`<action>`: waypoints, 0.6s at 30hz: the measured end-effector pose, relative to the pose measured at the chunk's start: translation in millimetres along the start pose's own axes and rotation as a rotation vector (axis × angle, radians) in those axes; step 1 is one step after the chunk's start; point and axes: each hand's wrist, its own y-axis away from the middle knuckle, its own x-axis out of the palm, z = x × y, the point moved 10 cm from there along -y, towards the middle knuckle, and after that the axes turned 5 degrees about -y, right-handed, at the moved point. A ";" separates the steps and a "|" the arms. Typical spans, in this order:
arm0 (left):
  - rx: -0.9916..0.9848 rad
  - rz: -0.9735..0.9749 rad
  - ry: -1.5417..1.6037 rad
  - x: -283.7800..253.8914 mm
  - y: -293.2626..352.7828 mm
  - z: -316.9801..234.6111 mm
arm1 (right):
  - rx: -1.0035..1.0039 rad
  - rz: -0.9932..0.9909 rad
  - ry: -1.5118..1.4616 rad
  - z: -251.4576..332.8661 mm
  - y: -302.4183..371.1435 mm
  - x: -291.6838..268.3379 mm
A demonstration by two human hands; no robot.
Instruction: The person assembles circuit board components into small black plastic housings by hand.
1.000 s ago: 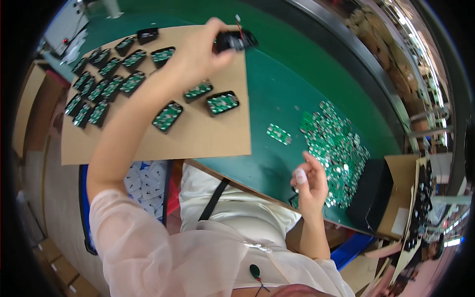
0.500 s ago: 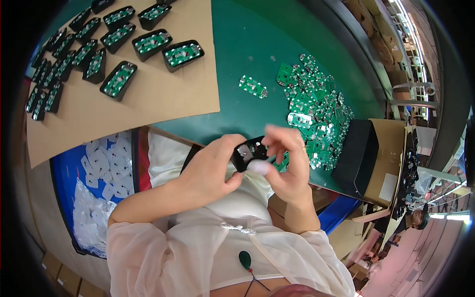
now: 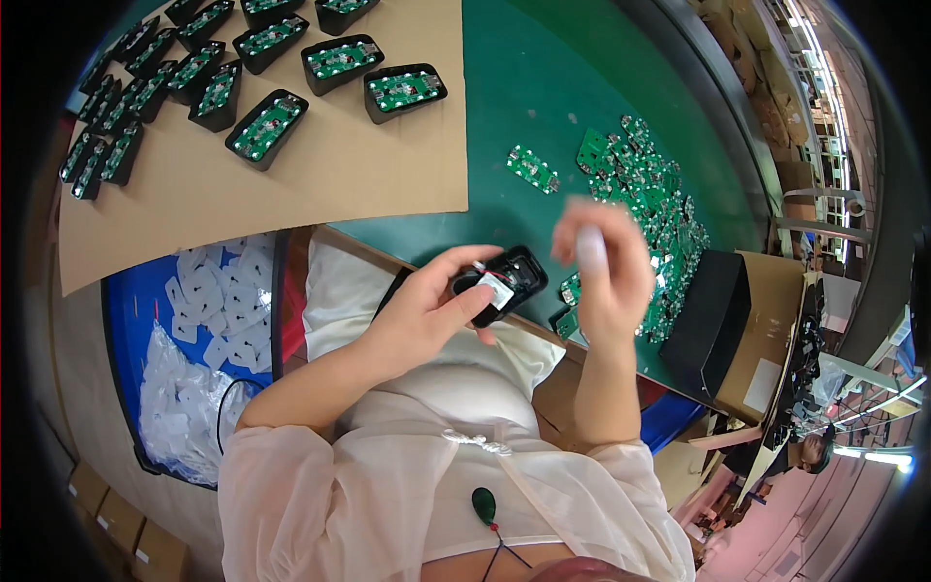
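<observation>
A small black plastic housing [image 3: 524,274] rests in my left hand [image 3: 441,301], its hollow side up. My left thumb presses on a white rectangular piece [image 3: 498,291] inside it, with a thin red wire beside the piece. My right hand [image 3: 613,262] is raised to the right of the housing, apart from it and slightly blurred. Its fingers are loosely bent with the thumb away from them, and nothing shows in them. Beyond that hand lies a heap of green circuit boards [image 3: 645,184]. One single board [image 3: 532,169] lies left of the heap.
Several black housings fitted with green boards [image 3: 268,129] stand on a cardboard sheet [image 3: 388,184] at the far left. A blue bin [image 3: 131,330] holds white plates and a clear bag. A black box [image 3: 706,315] and a carton [image 3: 766,330] stand at the right. Another person [image 3: 790,454] is behind.
My right hand has moved off the housing, up and to the right. The housing is now turned in my left hand, showing the white piece under my thumb. The whole view has shifted.
</observation>
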 end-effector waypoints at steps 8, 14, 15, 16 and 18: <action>0.120 -0.111 -0.115 -6.7 1.9 -17.3 | 0.115 0.342 0.808 -66.4 -62.2 22.2; 0.084 -0.118 -0.156 -7.6 -5.7 -12.9 | 0.188 0.374 0.876 -67.5 -56.8 6.3; 0.082 -0.117 -0.155 -6.4 -7.3 -12.7 | 0.190 0.374 0.876 -65.7 -52.9 2.3; 0.096 -0.126 -0.148 -4.9 -8.7 -14.1 | 0.200 0.337 0.845 -61.4 -48.3 -5.3; 0.104 -0.130 -0.141 -3.7 -11.6 -13.0 | 0.216 0.294 0.815 -59.3 -43.9 -13.8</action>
